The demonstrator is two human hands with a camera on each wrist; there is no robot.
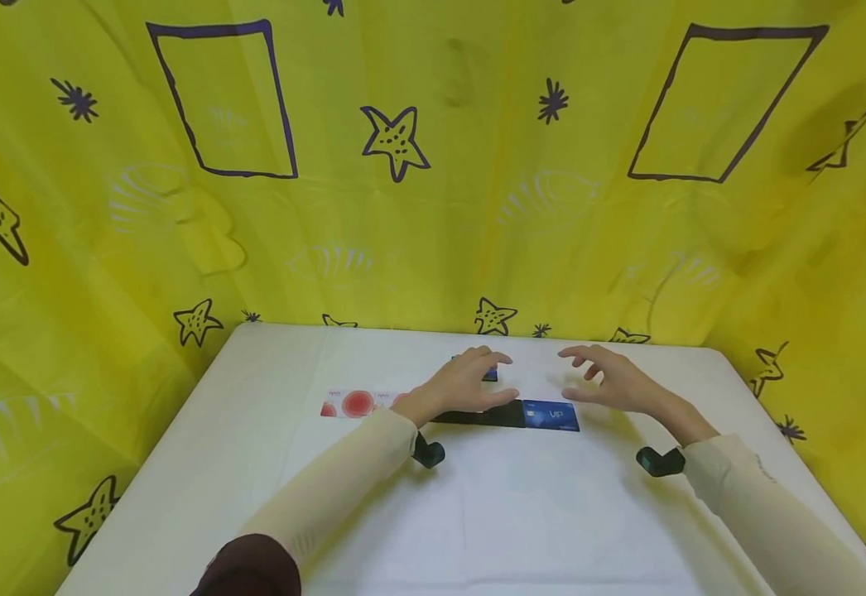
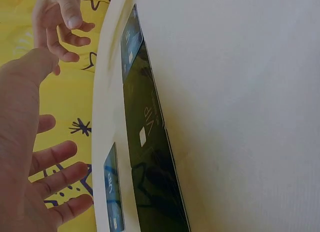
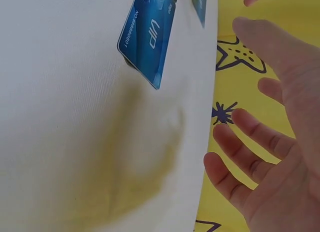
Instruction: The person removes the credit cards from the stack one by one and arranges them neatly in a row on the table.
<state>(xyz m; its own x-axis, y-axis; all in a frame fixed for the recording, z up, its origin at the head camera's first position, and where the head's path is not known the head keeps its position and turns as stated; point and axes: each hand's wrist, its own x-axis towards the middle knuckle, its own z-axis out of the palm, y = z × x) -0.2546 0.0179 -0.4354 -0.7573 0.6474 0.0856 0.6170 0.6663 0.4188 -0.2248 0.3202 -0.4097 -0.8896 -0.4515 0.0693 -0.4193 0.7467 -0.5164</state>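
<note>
A row of cards lies across the white table. Red-and-white cards (image 1: 358, 403) form its left part, black VIP cards (image 1: 507, 413) the middle, and a blue VIP card (image 1: 552, 416) the right end. Behind the row lies another blue card (image 1: 490, 375), partly hidden by my left hand (image 1: 466, 384). That hand hovers over the black cards with fingers spread and relaxed, holding nothing. Facing it, my right hand (image 1: 610, 381) is raised just right of the row's blue end, its fingers loosely bent around nothing. In the right wrist view the blue end card (image 3: 150, 39) sits apart from the fingers.
Yellow cloth (image 1: 448, 223) with dark starfish drawings hangs behind and beside the white table (image 1: 493, 513). Each wrist wears a small dark camera mount, one (image 1: 429, 451) on the left and one (image 1: 660, 462) on the right. Hand shadows fall on the tabletop.
</note>
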